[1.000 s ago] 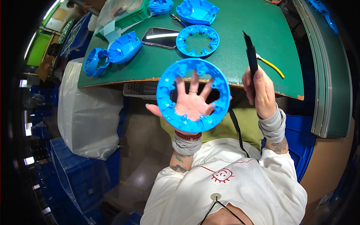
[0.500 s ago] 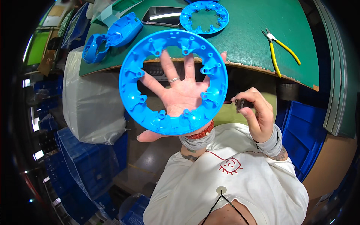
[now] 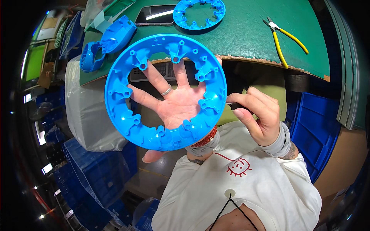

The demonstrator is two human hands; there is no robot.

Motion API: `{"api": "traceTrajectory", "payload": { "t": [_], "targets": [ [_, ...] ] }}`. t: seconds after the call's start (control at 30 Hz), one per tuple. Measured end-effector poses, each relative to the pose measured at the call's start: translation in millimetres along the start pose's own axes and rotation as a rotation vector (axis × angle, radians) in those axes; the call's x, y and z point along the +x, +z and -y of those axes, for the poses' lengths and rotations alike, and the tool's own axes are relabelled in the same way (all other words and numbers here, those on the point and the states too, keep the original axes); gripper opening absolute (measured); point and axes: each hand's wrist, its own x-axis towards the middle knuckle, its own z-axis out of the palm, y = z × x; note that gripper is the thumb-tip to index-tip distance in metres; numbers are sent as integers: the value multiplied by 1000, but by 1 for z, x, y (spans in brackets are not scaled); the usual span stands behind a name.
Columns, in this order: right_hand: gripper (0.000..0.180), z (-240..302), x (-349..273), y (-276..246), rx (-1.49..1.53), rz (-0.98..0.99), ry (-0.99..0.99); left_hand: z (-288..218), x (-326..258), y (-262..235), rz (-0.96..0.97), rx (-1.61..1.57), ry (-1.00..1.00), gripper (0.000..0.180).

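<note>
A large blue plastic ring [image 3: 115, 111], with screw posts around its inside, faces me above my lap. My left hand [image 3: 179, 102] supports it from behind. Its fingers are spread and its palm shows through the opening, with the thumb below the rim. To the ring's right, my right hand [image 3: 260, 115] pinches a small dark-handled tool [image 3: 239, 107] with a thin metal tip. That tip is at the ring's right outer edge; whether it touches, I cannot tell. Most of the tool's handle is hidden by my fingers.
On the green bench mat [image 3: 246, 42] lie yellow-handled cutters [image 3: 284, 40], a second blue ring [image 3: 178, 17], a phone [image 3: 155, 15] and blue housings [image 3: 117, 35]. A blue crate [image 3: 314, 133] stands at right, a plastic-covered stack [image 3: 90, 111] at left.
The blue ring has shifted left and slightly down, and has turned a little. My right hand has brought the tool's tip to the ring's right edge. The view has shifted slightly.
</note>
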Motion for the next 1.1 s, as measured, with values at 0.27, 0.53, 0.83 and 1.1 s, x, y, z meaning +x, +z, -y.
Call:
{"api": "traceTrajectory", "payload": {
  "t": [0.27,0.53,0.83,1.1],
  "targets": [
    [17,-1,-1,2,-29,-7,32,0,0,0,-18,12,1,108],
    [16,-1,-2,2,-22,-26,42,1,-1,1,-36,35,12,108],
    [16,-2,-2,1,-21,-34,60,5,-1,1,-50,77,18,108],
    [16,0,-3,2,-97,-61,72,7,-2,2,-47,84,16,106]
  ]
}}
